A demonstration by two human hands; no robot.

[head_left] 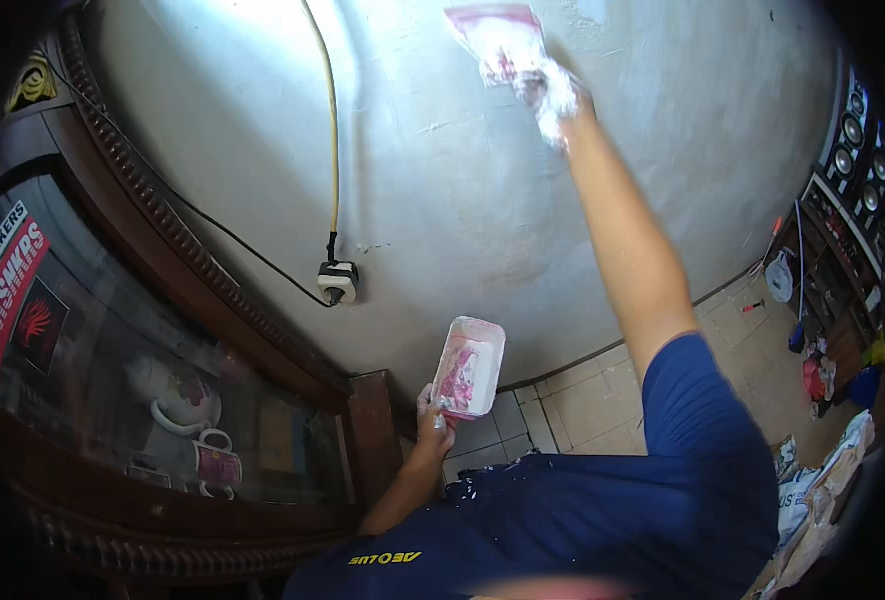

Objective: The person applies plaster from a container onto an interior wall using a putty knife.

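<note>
Right hand (560,98), coated white, is reaching above and right of the wall socket (339,284), fingers closing around the flat scraper (511,40), pinching its lower end; can't tell if the blade is touching the wall (443,200). Left hand (435,428) is sitting below right of the socket, pinching the lower left edge of the white tray (485,378), which is tilting and showing pink smears inside. Yellow cable (333,130) is running up from the socket; brown cabinet (123,215) is standing left of it.
</note>
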